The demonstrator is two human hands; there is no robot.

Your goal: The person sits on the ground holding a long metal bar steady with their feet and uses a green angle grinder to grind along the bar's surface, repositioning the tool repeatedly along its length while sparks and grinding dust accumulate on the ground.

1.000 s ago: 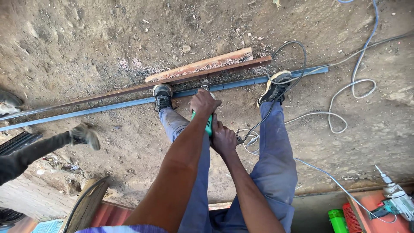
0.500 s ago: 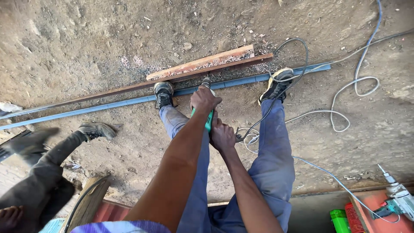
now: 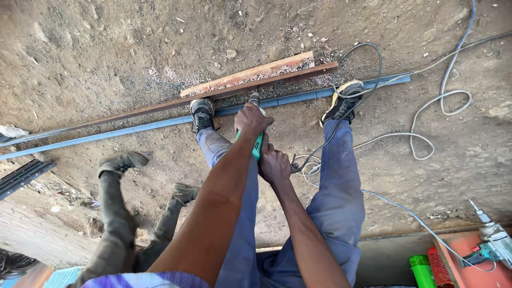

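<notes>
Both of my hands grip a green angle grinder [image 3: 258,145] pointed down at the ground. My left hand [image 3: 252,119] wraps the front of the tool near its head. My right hand [image 3: 274,164] clasps the rear of the body. The grinder's head [image 3: 255,99] sits at a long blue metal bar [image 3: 298,98] lying on the dirt, beside a rusty brown bar [image 3: 266,80]. My feet [image 3: 202,113] stand on the blue bar on either side of the tool.
Another person's legs and boots [image 3: 121,161] stand on the dirt at the left. Grey and blue cables [image 3: 426,114] loop across the ground at the right. A power drill [image 3: 493,234] lies on a red surface, beside a green container [image 3: 421,269], at the bottom right.
The other person's legs have stepped in from the left and now stand closer to me. My hands and the grinder have stayed at the same spot on the bar.
</notes>
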